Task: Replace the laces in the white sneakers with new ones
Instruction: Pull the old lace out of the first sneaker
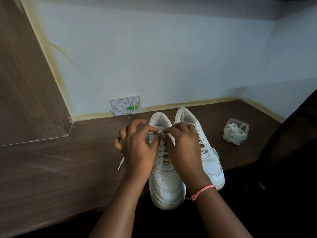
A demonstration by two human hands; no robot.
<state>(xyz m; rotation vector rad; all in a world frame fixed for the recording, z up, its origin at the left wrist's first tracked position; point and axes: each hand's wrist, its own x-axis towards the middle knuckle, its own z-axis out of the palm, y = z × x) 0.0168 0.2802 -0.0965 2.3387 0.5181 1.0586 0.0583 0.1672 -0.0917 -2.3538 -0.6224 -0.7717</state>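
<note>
Head view: two white sneakers side by side on the brown wood table [51, 169], toes toward the camera, heels toward the wall. Left sneaker [165, 182] sits nearer, toe hanging a bit over the table's front edge; right sneaker [208, 157] touching or just beside it, set further back. Both hands over the top eyelets of the left sneaker. Left hand [137, 143] fingers curled, thumb and forefinger pinching the lace [162, 134] at the tongue. Right hand [181, 140] also curled, pinching the same lace just beside the left fingertips. One loose lace end [120, 163] trails out on the table left of the left hand. Lower eyelets of the left sneaker are laced. Pink thread bracelet [203, 191] on the right wrist. Clear plastic container [236, 133] with bundled white laces stands on the table right of the sneakers, apart from them. Open white wall box [125, 105] with a green part inside at the wall base behind.
</note>
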